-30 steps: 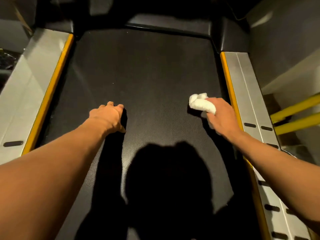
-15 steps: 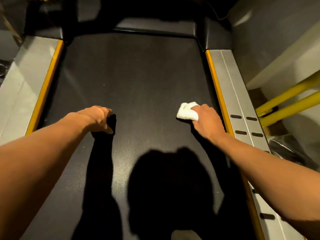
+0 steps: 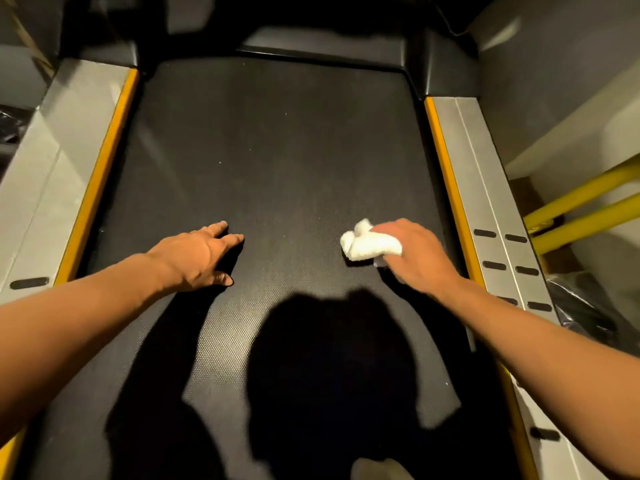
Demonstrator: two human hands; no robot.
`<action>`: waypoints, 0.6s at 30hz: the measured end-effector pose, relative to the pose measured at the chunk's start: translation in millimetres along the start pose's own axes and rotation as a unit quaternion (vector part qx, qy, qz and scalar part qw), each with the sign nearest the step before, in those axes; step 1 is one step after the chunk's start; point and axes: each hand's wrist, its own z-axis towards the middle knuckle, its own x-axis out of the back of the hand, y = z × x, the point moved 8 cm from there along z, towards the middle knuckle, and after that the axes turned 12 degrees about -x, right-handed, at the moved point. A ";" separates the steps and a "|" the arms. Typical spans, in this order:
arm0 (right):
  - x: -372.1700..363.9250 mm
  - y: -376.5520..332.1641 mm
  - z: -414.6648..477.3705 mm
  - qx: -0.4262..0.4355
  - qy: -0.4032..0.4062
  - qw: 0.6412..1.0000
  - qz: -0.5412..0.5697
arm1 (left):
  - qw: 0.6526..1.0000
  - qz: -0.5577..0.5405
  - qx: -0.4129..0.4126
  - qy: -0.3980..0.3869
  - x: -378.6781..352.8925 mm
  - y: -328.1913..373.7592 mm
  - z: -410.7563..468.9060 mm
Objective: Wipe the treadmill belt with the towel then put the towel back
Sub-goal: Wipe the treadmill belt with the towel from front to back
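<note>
A person is leaning over a treadmill, both bare arms reaching forward and down onto the black textured treadmill belt (image 3: 277, 161). The right hand (image 3: 414, 258) is gripping a small white towel (image 3: 369, 245), bunched into a wad, with the fingers curled over its near edge and the cloth sticking out to the left of the knuckles; the towel is lying against the belt on its right half, near but not touching the yellow strip (image 3: 450, 188) that is running along the belt's right edge. That hand is looking slightly blurred. The left hand (image 3: 199, 256) is resting palm down on the left half of the belt, its fingers spread a little apart and holding nothing, the thumb tucked toward the near side. The two hands are sitting well apart, at about the same depth along the belt. Silver side rails are flanking the belt: the right rail (image 3: 485, 202) is carrying pairs of dark oval slots, and the left rail (image 3: 52, 174) is showing one such slot near its lower end, with another yellow strip (image 3: 104, 168) bordering its inner edge. A dark shadow (image 3: 332, 375) of the person's head and arms is falling across the near part of the belt. Two yellow bars (image 3: 581, 209) are slanting past the right rail at the far right, beside a pale wall.
</note>
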 end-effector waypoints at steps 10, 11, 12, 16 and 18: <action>1.4 -2.8 -34.7 0.016 0.032 0.999 0.016 | 1.000 -0.001 0.005 0.024 2.2 -2.2 -0.4; 3.7 3.9 -28.6 0.002 0.040 0.998 0.038 | 1.000 -0.002 0.005 0.024 2.1 -2.0 0.2; 11.2 17.9 -17.5 -0.037 0.071 0.995 0.058 | 1.000 -0.002 0.006 0.024 1.4 -1.5 0.6; 28.9 52.2 6.9 -0.152 0.122 0.981 0.018 | 1.000 0.009 0.003 0.025 0.9 -0.5 4.3; 7.7 18.8 -4.2 -0.087 0.059 0.994 -0.014 | 1.000 0.001 -0.002 0.029 3.2 -4.0 4.0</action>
